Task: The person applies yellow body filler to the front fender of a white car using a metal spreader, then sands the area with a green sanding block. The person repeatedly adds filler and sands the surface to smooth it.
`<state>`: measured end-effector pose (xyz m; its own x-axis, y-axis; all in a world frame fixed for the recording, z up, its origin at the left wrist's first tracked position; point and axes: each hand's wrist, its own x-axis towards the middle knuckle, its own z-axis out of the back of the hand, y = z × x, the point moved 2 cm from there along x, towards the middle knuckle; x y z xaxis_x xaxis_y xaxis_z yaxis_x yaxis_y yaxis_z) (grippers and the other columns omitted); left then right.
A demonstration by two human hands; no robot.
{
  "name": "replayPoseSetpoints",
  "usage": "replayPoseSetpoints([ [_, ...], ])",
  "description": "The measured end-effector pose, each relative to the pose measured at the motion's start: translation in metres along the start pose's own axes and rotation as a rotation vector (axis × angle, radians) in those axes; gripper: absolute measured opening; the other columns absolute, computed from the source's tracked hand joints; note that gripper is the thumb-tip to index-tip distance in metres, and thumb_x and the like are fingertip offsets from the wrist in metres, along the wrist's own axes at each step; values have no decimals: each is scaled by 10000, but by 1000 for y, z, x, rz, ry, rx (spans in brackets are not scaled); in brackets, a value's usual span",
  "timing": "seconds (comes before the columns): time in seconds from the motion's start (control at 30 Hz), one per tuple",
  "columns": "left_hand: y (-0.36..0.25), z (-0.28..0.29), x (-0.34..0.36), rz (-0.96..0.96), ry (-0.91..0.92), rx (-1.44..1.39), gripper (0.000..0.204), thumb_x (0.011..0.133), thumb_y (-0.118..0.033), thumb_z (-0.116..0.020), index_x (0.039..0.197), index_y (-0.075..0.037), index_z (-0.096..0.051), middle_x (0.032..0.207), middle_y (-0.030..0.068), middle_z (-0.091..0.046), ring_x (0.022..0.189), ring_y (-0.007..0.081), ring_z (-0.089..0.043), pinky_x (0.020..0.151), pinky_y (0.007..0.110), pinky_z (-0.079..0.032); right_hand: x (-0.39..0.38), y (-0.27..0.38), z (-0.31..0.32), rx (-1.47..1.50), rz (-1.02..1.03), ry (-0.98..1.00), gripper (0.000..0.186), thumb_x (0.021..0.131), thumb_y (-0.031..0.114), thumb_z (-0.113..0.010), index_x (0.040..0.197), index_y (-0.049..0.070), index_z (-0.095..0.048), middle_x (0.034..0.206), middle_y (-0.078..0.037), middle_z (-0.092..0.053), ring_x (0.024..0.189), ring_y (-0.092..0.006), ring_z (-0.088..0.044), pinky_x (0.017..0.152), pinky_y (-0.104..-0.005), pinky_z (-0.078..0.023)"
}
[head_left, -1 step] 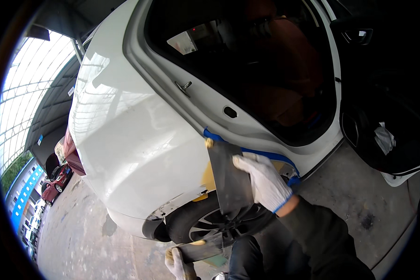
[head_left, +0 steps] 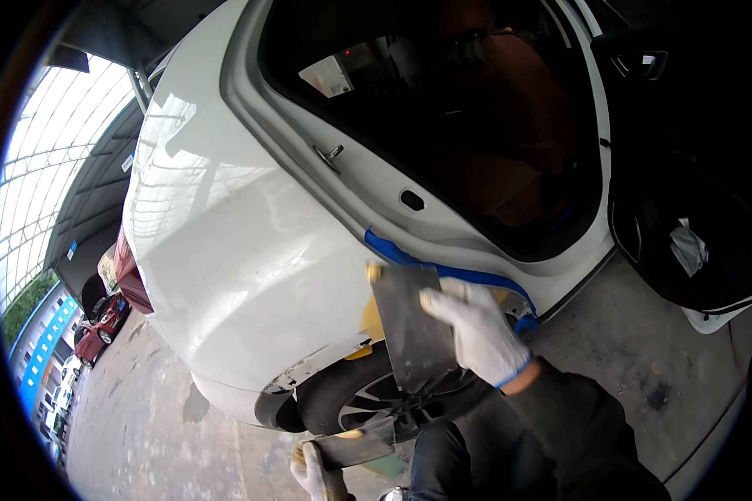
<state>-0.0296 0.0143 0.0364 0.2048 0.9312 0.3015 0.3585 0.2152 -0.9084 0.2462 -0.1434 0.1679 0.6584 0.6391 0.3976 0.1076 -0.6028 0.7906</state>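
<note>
My right hand (head_left: 480,330), in a white knit glove with a blue cuff, grips a dark grey flat putty spreader (head_left: 414,330). A yellowed glove fingertip shows past its far-left corner. The spreader lies over the rear wheel arch of a white car (head_left: 251,250), hiding part of a yellowish putty patch (head_left: 372,321); I cannot tell whether it touches the panel. Lower down, my gloved left hand (head_left: 317,472) clasps a second dark flat plate (head_left: 359,447) by its left end. A dab of yellow putty (head_left: 351,434) sits along that plate's edge.
Blue masking tape (head_left: 476,275) lines the door opening's lower edge. The wheel (head_left: 409,392) stands just below the arch. At the right, the opened door (head_left: 685,200) holds a crumpled pale wrapper. A red car (head_left: 104,326) is parked at the far left.
My right hand and its spreader have shifted slightly down and nearer to me, uncovering more blue tape. My left hand and its plate have edged slightly left.
</note>
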Motion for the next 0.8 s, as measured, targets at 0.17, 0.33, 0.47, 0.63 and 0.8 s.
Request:
replayPoseSetpoints([
  [0.17,-13,-17,1,-44,296,123,331,1001,-289,-565,934,33,-600,814,105,-660,703,143,-601,680,274,-492,-68,-20,1,-518,361,454,254,929,112,-653,1160,9,-681,1115,-127,-707,1042,-222,-687,901,-319,-562],
  [0.33,-20,-57,-12,-79,387,201,385,976,-349,-608,917,31,-596,769,72,-635,696,107,-578,673,229,-451,-113,-35,21,-875,414,479,393,840,64,-712,1231,85,-677,1160,-72,-681,1043,-221,-666,936,-314,-540],
  [0.47,-11,-57,-13,-41,270,15,324,1008,-333,-568,957,-13,-565,829,60,-603,765,117,-574,729,268,-487,-113,-42,53,-1189,475,394,197,893,137,-661,1079,142,-725,1088,-13,-658,895,-214,-646,760,-319,-559],
  [0.63,-4,-81,-22,-105,226,199,222,1029,-220,-541,1005,-1,-571,905,42,-605,807,92,-549,769,232,-461,-128,-33,79,-695,-32,-135,142,922,86,-623,975,-42,-653,810,-132,-629,741,-193,-604,671,-301,-481],
  [0.8,-2,-109,-55,-1,242,6,200,1025,-181,-536,1026,15,-572,874,9,-592,743,45,-494,747,202,-430,-128,-78,64,-401,-140,-328,236,922,106,-648,737,-9,-556,632,24,-461,605,-27,-379,520,-249,-325],
])
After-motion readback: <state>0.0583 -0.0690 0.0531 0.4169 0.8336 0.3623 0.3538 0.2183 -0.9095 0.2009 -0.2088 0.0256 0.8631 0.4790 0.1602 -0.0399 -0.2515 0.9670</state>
